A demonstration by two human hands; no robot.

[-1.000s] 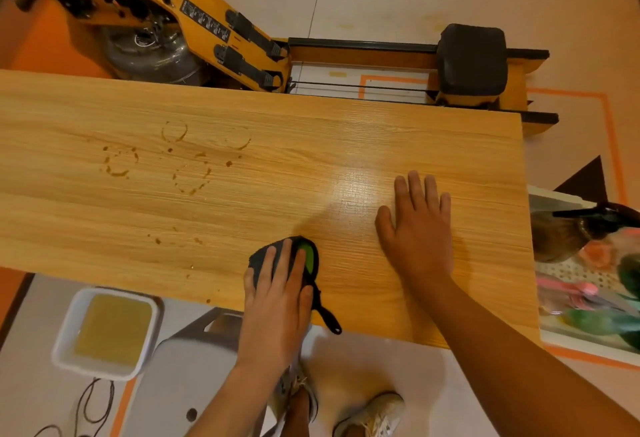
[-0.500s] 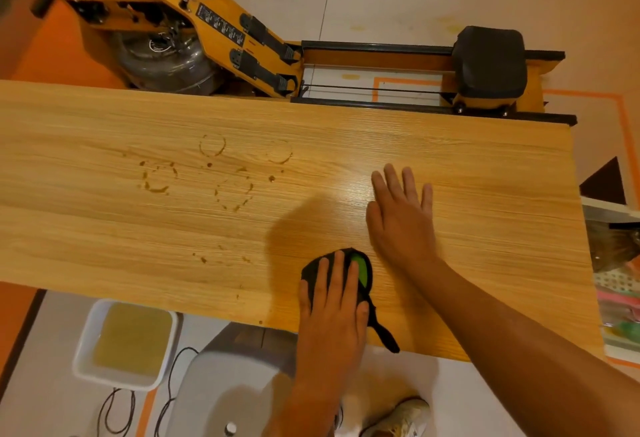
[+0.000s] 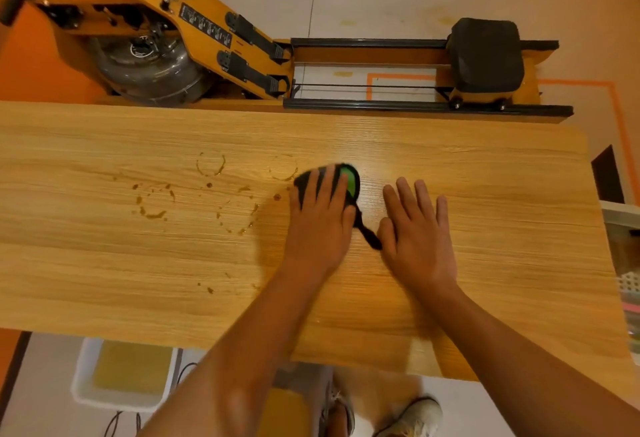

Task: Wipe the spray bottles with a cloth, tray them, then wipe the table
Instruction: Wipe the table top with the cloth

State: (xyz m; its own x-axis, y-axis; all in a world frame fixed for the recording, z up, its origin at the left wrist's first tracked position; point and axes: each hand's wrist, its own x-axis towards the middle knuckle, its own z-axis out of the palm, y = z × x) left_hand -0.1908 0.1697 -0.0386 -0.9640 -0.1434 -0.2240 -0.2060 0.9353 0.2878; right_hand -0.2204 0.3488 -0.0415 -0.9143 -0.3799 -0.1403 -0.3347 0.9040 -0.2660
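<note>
Black cloth (image 3: pixel 350 183) under left hand (image 3: pixel 322 225), strap pointing near-right.

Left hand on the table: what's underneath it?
A dark cloth with a green patch, pressed flat on the table by the left hand. Fingers cover most of it.

dark cloth (image 3: pixel 349 183) with green patch, flat mid-table, on ring-stained wooden table (image 3: pixel 104 280), strap trailing nearward

Wood-grain table (image 3: pixel 450 263), slight sheen; dark cloth (image 3: pixel 349 182).
</note>
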